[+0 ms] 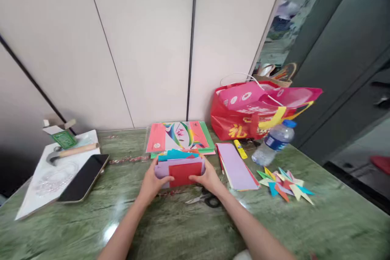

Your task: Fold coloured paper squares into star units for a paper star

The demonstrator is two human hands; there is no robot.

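The grip is two-handed and firm: the left hand point(153, 182) and the right hand point(209, 176) press the opposite ends of a bundle of coloured paper point(185, 174), thumbs across its front. The bundle stands upright near the middle of the table point(122, 231), a red piece and a purple layer facing the person, with blue edges showing behind (whether its lower edge touches the surface, I cannot tell). Scissors point(204, 198) with black handles lie just below the right hand. Behind the bundle lies a pack of coloured paper point(179, 136) with a pink cover; to the right are a stack of purple-topped paper strips point(237, 166), a yellow glue stick point(240, 149) and a pile of folded paper pieces point(284, 185). Farther back, a plastic bottle point(274, 143) leans near a red bag point(237, 115). At far left, a smartphone point(84, 178) overlaps a white panel point(27, 201) bearing a wooden-handled hammer point(74, 151) and a green box point(64, 139).
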